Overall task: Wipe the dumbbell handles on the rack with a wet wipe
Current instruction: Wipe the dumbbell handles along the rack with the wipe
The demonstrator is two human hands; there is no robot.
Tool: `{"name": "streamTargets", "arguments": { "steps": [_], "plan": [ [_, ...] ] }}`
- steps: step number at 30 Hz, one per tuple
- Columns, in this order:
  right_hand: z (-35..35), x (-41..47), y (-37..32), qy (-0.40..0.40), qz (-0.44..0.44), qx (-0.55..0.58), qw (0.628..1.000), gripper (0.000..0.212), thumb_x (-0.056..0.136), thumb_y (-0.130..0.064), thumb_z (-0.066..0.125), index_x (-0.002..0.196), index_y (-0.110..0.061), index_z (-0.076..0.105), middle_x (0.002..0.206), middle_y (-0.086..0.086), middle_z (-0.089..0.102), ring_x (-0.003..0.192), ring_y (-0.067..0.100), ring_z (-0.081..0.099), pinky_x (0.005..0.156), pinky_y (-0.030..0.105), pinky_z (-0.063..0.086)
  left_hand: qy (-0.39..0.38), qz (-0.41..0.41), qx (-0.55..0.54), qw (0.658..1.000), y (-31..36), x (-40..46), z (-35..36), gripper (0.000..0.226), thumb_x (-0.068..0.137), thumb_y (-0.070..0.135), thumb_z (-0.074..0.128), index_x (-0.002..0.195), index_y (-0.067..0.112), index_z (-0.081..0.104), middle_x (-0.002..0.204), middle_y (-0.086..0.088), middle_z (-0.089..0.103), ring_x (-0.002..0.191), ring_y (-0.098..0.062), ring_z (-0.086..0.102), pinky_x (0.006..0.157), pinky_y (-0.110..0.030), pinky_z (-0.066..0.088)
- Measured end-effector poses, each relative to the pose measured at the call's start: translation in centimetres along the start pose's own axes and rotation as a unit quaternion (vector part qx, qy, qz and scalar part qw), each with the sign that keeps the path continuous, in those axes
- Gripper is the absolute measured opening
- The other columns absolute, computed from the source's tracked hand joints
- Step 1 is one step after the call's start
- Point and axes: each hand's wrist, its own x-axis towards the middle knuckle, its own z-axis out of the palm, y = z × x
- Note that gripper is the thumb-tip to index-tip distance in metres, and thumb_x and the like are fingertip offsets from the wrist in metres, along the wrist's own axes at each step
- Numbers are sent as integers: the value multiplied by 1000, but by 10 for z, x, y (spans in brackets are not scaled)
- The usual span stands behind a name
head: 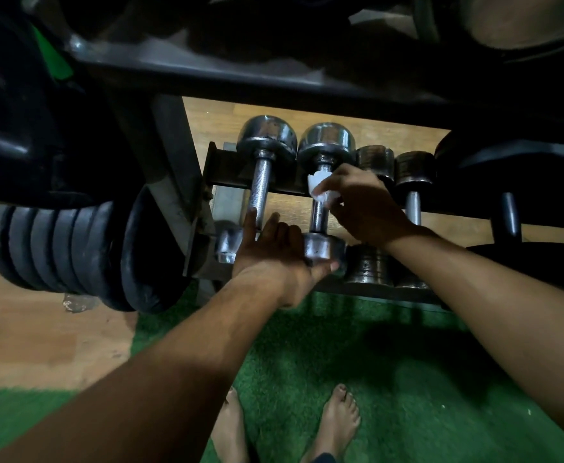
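The right hand (pixel 364 208) pinches a white wet wipe (pixel 322 188) around the handle of the second dumbbell (pixel 320 208), which lies on the bottom rack (pixel 227 168). The left hand (pixel 274 252) is spread, its palm and thumb cupping that dumbbell's near head. Left of this dumbbell lies another chrome dumbbell (pixel 260 192), and to its right lie smaller dark ones. I judge the main risk is the round heads rolling: a hard wipe stroke could turn the dumbbell or nudge it off the rail towards the bare feet (pixel 337 422) below. The small bunched wipe could also slip, leaving the underside of the handle unwiped.
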Motion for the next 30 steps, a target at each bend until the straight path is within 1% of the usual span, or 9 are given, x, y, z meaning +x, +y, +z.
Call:
{"name": "streamTargets", "arguments": {
  "steps": [3,5,10,14,19,22,24,27,30],
  "plan": [
    [-2,-5,-5,-26,-25,30,999,22,89,-9,63,100,-24,76,110,-3,64,92,19,67,79,36,56,7,0,0,1000,0,0,1,97,91,83,11,154,11,28,160,-8,32,157,-22,2,121,-59,-10],
    [-2,2,-5,-22,-14,13,1000,24,93,-9,61,108,-21,75,119,3,63,100,22,66,86,29,52,3,0,2,1000,-1,0,1,97,91,83,11,155,10,28,160,-8,31,157,-22,1,122,-59,-10],
    [0,18,-2,25,140,32,989,37,95,-12,63,131,-18,65,134,7,60,122,23,57,103,28,41,6,5,2,1000,-1,-2,0,96,92,81,12,155,9,27,159,-8,31,157,-22,3,122,-59,-9],
    [4,13,0,39,210,101,972,35,92,-17,68,127,-16,67,123,4,69,117,18,62,88,15,39,4,7,7,1000,0,-1,0,96,93,80,11,155,8,26,160,-9,31,158,-23,1,122,-59,-10],
    [-6,21,2,12,279,168,945,31,90,-5,68,120,-13,71,114,4,72,105,17,64,88,19,45,5,11,11,1000,0,-2,1,97,93,80,10,156,8,24,160,-9,30,158,-24,0,122,-59,-10],
    [1,25,1,9,310,203,929,26,90,-3,59,108,-11,75,105,10,74,103,26,67,96,34,54,5,9,10,1000,-1,-2,1,97,93,80,10,156,8,23,160,-8,30,158,-23,0,122,-59,-9],
    [2,24,1,-17,344,262,901,18,90,-2,55,91,-6,72,86,16,72,90,34,70,86,46,59,1,12,10,1000,-1,-2,0,97,93,80,9,157,8,22,161,-8,29,158,-23,-1,122,-59,-9],
    [-8,15,-5,-79,361,384,846,18,97,7,43,96,6,61,75,21,59,68,26,62,66,32,55,4,13,10,1000,-1,-2,1,96,93,80,10,158,9,22,161,-8,28,158,-23,-1,122,-59,-9],
    [-13,9,-6,-105,355,414,832,21,95,9,42,105,11,61,77,23,57,64,22,56,60,27,49,10,13,15,1000,-1,-1,2,96,93,79,10,158,9,22,161,-7,29,157,-23,0,122,-59,-8]
  ]
}}
